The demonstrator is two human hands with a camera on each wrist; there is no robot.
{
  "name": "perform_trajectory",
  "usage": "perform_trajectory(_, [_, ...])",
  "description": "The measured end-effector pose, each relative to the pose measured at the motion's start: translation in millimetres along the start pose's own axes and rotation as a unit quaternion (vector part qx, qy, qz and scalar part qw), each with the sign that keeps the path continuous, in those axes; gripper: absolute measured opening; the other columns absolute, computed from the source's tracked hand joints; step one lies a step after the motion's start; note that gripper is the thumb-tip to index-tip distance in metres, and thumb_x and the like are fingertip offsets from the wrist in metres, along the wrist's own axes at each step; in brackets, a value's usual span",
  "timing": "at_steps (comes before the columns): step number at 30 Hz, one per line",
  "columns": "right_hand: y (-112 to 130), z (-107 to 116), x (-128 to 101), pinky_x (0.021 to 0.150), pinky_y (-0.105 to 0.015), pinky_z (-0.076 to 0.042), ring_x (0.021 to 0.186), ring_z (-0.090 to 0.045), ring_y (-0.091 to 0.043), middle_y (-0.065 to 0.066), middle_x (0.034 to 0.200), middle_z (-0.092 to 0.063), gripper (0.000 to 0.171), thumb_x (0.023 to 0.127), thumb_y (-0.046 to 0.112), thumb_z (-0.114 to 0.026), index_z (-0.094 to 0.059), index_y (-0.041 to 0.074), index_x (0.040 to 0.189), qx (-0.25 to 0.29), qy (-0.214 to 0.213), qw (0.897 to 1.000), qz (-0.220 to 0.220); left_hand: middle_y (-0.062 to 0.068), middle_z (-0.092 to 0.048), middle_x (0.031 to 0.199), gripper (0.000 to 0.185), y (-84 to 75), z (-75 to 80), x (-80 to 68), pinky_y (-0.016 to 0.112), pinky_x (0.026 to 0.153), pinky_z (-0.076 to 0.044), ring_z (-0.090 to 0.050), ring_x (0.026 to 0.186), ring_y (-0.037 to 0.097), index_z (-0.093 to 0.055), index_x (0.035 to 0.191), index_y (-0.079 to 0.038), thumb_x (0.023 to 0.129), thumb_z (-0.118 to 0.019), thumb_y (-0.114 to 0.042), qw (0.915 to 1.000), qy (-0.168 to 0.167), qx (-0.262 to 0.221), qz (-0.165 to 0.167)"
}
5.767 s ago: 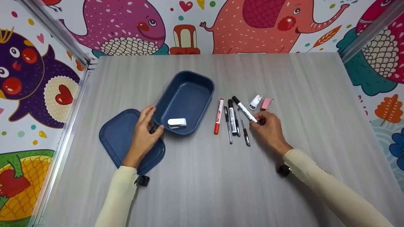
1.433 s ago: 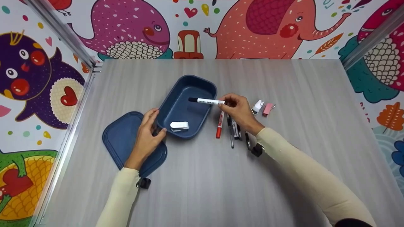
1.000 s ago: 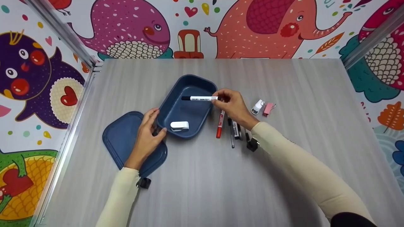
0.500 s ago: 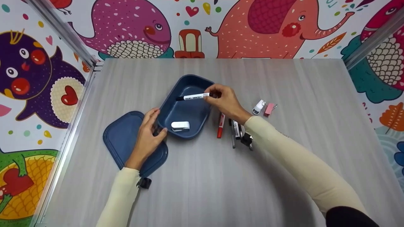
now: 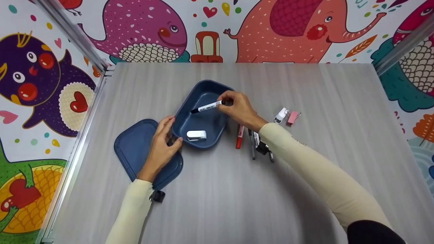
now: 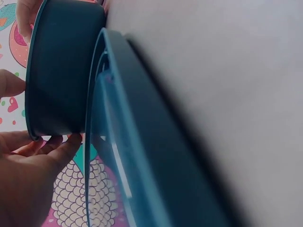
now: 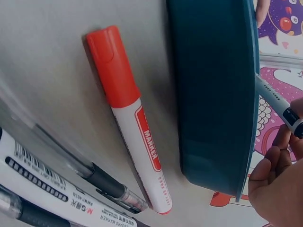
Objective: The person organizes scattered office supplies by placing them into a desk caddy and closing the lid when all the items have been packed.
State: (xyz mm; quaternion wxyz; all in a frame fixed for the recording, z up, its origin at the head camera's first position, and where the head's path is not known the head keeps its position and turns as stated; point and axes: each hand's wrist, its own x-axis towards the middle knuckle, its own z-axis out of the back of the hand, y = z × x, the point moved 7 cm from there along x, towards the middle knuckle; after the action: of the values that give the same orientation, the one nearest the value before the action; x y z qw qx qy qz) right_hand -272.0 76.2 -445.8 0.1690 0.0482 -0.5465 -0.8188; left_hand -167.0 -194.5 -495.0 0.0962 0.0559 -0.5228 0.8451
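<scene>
Facing murals [image 5: 284, 42] over grey table [image 5: 210, 200], right fingers [image 5: 226, 95] pinch marker [image 5: 208, 106], left fingers [image 5: 165, 125] touch box [image 5: 213, 125].

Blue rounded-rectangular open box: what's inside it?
Inside the box, a small white oblong object lies at the near end. The right hand holds a slim white black-capped marker angled inwards. What lies beneath that hand is covered.

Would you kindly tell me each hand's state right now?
Left hand: open, touching the dark blue rectangular box.
Right hand: closed, holding the white cylindrical marker with a black end.
</scene>
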Motion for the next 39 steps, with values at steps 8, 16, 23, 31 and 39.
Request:
perform_trajectory(8, [-1, -4, 4, 0.086, -0.031, -0.050, 0.097, -0.061, -0.019, -0.007, 0.104, -0.072, 0.015, 0.097, 0.007, -0.077, -0.078, 0.003, 0.111, -0.019, 0.004, 1.000, 0.003, 0.016, -0.041, 0.171, 0.074, 1.4, 0.5, -0.3, 0.045, 0.106, -0.049, -0.048, 0.145, 0.030, -0.046, 0.163, 0.007, 0.095, -0.075, 0.003, 0.9999, 0.000, -0.012, -0.003])
perform_trajectory(16, [0, 1, 8, 0.091, -0.034, -0.050, 0.104, -0.063, -0.032, -0.011, 0.109, -0.072, 0.020, 0.099, 0.009, -0.079, -0.078, -0.001, 0.116, -0.037, -0.021, 0.999, 0.005, 0.018, -0.041, 0.170, 0.074, 0.2, 1.1, -1.9, 0.031, 0.105, -0.048, -0.046, 0.147, 0.030, -0.045, 0.163, 0.008, 0.095, -0.075, 0.004, 0.9999, 0.000, -0.009, -0.006])
perform_trajectory(23, [-3, 12, 11, 0.094, -0.040, -0.051, 0.101, -0.064, -0.029, -0.016, 0.109, -0.071, 0.024, 0.096, 0.003, -0.082, -0.077, -0.005, 0.118, -0.049, -0.071, 0.996, 0.014, 0.018, -0.042, 0.170, 0.074, -0.5, 2.0, -1.7, 0.026, 0.099, -0.046, -0.049, 0.142, 0.029, -0.046, 0.162, 0.008, 0.094, -0.076, 0.003, 0.9999, -0.005, 0.001, -0.010])
perform_trajectory(31, [-7, 13, 13, 0.099, -0.045, -0.050, 0.106, -0.063, -0.030, -0.017, 0.112, -0.073, 0.028, 0.097, 0.003, -0.082, -0.076, -0.007, 0.122, -0.057, -0.081, 0.995, 0.003, 0.018, -0.043, 0.169, 0.073, 1.0, 2.5, -2.0, 0.026, 0.098, -0.046, -0.050, 0.141, 0.030, -0.048, 0.161, 0.008, 0.094, -0.075, 0.004, 0.9999, -0.008, 0.003, -0.008])
perform_trajectory(39, [-5, 10, 18, 0.101, -0.043, -0.046, 0.109, -0.061, -0.031, -0.017, 0.115, -0.074, 0.028, 0.097, 0.003, -0.081, -0.077, -0.006, 0.124, -0.093, -0.074, 0.993, 0.007, 0.017, -0.041, 0.171, 0.075, -0.7, -0.5, -0.8, 0.048, 0.104, -0.049, -0.046, 0.146, 0.029, -0.045, 0.163, 0.007, 0.095, -0.076, 0.003, 1.0000, 0.000, -0.004, -0.001])
